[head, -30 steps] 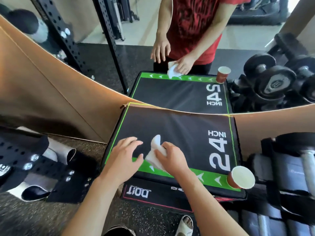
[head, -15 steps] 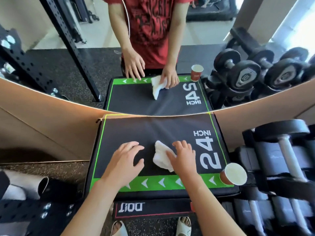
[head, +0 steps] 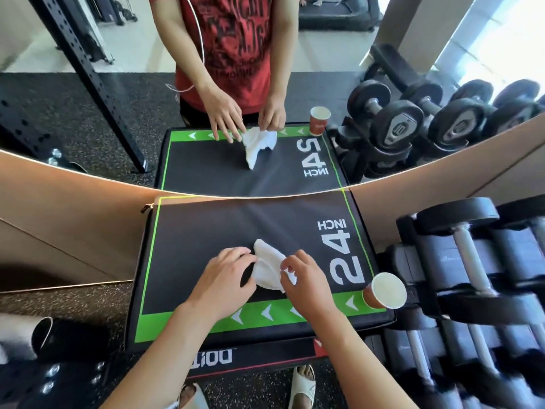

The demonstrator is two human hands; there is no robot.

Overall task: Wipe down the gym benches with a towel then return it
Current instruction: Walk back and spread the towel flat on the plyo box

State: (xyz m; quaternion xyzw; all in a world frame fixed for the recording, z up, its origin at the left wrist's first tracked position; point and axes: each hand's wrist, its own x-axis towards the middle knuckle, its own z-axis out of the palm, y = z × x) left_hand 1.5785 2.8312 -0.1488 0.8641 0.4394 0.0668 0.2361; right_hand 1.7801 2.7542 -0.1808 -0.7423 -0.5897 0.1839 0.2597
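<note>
White towel [head: 269,271] bunched near the middle of the black padded tabletop [head: 206,231], closer to the near edge than the far one. Left hand [head: 225,277] lies on the towel's left side, fingers lightly bent over the cloth; whether it grips or only presses, cannot tell. Right hand [head: 303,280] pinches the towel's right edge between thumb and fingertips. Green border strip [head: 265,315] with white arrows runs along the near edge, just under both wrists. Paper cup [head: 385,290] sits at the near right corner, tipped toward the camera, close to the right hand. Open black surface left of the hands and across the far half up to the mirror [head: 88,128], which meets the far edge. Dumbbell rack [head: 472,276] crowds the right side. Wooden wall panel [head: 73,225] at left.
</note>
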